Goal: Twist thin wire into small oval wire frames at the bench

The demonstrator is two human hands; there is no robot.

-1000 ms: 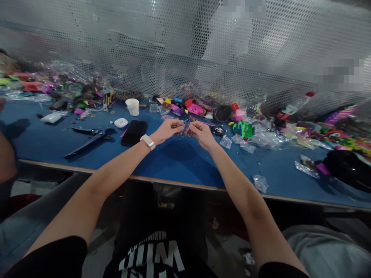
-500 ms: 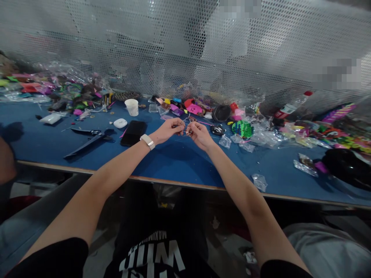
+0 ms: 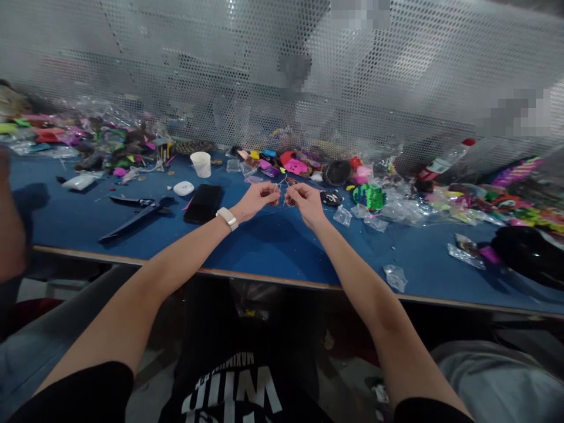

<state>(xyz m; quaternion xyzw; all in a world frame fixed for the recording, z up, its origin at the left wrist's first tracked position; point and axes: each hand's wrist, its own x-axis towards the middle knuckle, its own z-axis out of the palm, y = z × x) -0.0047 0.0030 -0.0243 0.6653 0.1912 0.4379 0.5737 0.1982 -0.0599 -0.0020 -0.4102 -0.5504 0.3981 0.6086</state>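
Note:
Both my hands meet above the middle of the blue table, fingertips pinched close together. My left hand, with a pale band on its wrist, grips one side of a thin, wiry tangle. On the other side of it, my right hand pinches the same tangle. Fine strands stick up between the hands; they look like wire or thread, but the exact kind is too small to tell. A black phone lies left of my left hand. Just right of my right hand sits a small black piece with white marks.
A white cup, a white earbud case and dark scissors-like blades lie to the left. Colourful scraps and plastic bags line a perforated metal panel. A red-capped bottle leans at right. Another person's arm is at far left.
My fingers have shifted slightly around the wiry tangle, the right hand turning a little more over it. The other person's arm at far left has moved up and inward.

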